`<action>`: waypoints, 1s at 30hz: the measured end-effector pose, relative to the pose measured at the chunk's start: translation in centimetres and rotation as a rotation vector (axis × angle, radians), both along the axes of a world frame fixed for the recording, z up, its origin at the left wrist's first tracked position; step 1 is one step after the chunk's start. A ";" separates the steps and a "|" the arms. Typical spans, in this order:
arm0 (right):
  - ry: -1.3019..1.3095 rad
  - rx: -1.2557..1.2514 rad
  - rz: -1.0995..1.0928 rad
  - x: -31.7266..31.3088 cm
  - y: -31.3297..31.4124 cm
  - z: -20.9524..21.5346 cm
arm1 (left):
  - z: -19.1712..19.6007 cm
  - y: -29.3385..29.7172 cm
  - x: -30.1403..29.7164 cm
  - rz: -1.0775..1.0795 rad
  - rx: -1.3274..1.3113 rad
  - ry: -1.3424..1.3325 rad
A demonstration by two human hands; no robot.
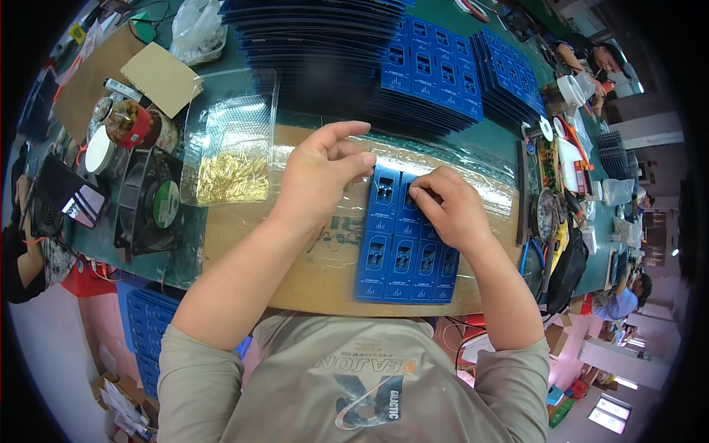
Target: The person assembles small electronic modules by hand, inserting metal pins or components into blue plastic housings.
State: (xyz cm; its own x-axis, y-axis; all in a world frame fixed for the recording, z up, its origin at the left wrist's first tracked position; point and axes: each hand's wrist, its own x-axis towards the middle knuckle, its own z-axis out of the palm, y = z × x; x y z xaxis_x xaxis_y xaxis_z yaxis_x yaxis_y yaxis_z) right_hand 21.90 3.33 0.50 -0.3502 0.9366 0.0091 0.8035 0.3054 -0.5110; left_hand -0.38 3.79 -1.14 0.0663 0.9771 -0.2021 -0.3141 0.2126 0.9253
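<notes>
Beside the blue panel point(399, 284) the left hand point(317, 173), and atop it the right hand point(456, 210), curl fingers (holding what, I cannot tell); uneven pressure could skew it.

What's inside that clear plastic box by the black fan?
The clear box holds thin gold-coloured pieces, heaped at the near end. Its bumpy-looking floor shows at the far end; under the heap, the floor is covered.

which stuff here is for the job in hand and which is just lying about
Likely in use:
- blue panel under the right hand
- gold-coloured pins
- stacked blue panels

Probably just lying about:
- black fan
- cardboard piece
- plastic bag
</notes>
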 end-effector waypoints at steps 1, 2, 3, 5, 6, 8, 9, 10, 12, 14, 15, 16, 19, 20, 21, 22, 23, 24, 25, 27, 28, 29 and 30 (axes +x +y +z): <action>-0.021 0.030 0.010 -0.1 -0.1 0.1 | 0.0 0.0 0.0 0.002 -0.001 -0.001; -0.042 0.061 0.020 -0.2 -0.1 0.1 | 0.0 0.0 0.0 0.001 0.002 -0.010; -0.042 0.059 0.023 -0.2 -0.2 0.0 | 0.0 -0.1 0.0 0.001 0.004 -0.019; -0.107 0.232 0.105 -0.1 -0.4 -0.2 | 0.0 0.0 0.0 -0.004 0.004 -0.026; -0.108 0.231 0.109 0.0 -0.4 -0.3 | 0.1 0.0 0.0 -0.011 0.007 -0.032; -0.142 0.284 0.146 0.0 -0.4 -0.3 | 0.1 0.0 0.0 -0.008 0.000 -0.038; -0.142 0.283 0.151 -0.2 -0.5 -0.2 | 0.1 0.0 -0.1 -0.007 -0.005 -0.042; -0.134 0.273 0.125 -0.4 -0.6 0.0 | 0.2 0.0 -0.1 -0.002 -0.006 -0.042; -0.127 0.263 0.101 -0.7 -0.5 0.3 | 0.2 -0.1 -0.1 -0.005 -0.004 -0.039; -0.075 0.209 0.107 -0.9 -0.3 0.5 | 0.0 0.0 -0.1 -0.003 0.003 -0.042; -0.076 0.211 0.107 -1.1 -0.1 0.6 | 0.0 0.0 -0.1 -0.003 0.011 -0.044; -0.040 0.167 0.117 -1.3 0.2 0.7 | 0.0 0.0 -0.1 -0.003 0.013 -0.044; -0.015 0.105 0.157 -2.3 1.2 0.8 | -0.1 0.1 0.0 0.014 0.007 -0.052; -0.023 0.085 0.188 -2.6 1.6 0.9 | -0.2 0.1 0.0 0.016 0.003 -0.046; -0.023 0.087 0.189 -3.0 1.9 0.9 | -0.3 0.1 -0.1 0.020 -0.003 -0.039; -0.050 0.056 0.220 -3.4 2.2 0.9 | -0.4 0.1 -0.1 0.021 -0.002 -0.039; -0.078 0.024 0.252 -3.7 2.4 1.0 | -0.4 0.1 -0.1 0.018 0.008 -0.046; -0.078 0.025 0.254 -3.7 2.7 0.9 | -0.5 0.1 -0.2 0.015 0.018 -0.054; -0.094 -0.015 0.272 -3.8 3.0 0.8 | -0.4 0.1 -0.2 0.017 0.018 -0.053; -0.110 -0.057 0.292 -3.7 3.6 0.7 | -0.3 0.1 -0.2 0.007 0.017 -0.062; -0.090 -0.086 0.301 -3.6 4.0 0.6 | -0.3 0.1 -0.2 0.007 0.015 -0.063; -0.069 -0.116 0.310 -3.5 4.1 0.6 | -0.4 0.1 -0.2 0.004 0.016 -0.078; -0.070 -0.118 0.311 -3.6 4.1 0.6 | -0.4 0.1 -0.2 0.001 0.017 -0.092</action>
State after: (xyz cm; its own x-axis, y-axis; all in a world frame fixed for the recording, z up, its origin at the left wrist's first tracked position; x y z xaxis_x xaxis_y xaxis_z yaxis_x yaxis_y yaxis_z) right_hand 18.34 7.46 1.11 -0.6155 0.7779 -0.1271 0.7153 0.4836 -0.5045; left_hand -0.55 3.86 -1.55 0.0825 0.9804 -0.1789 -0.3978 0.1970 0.8961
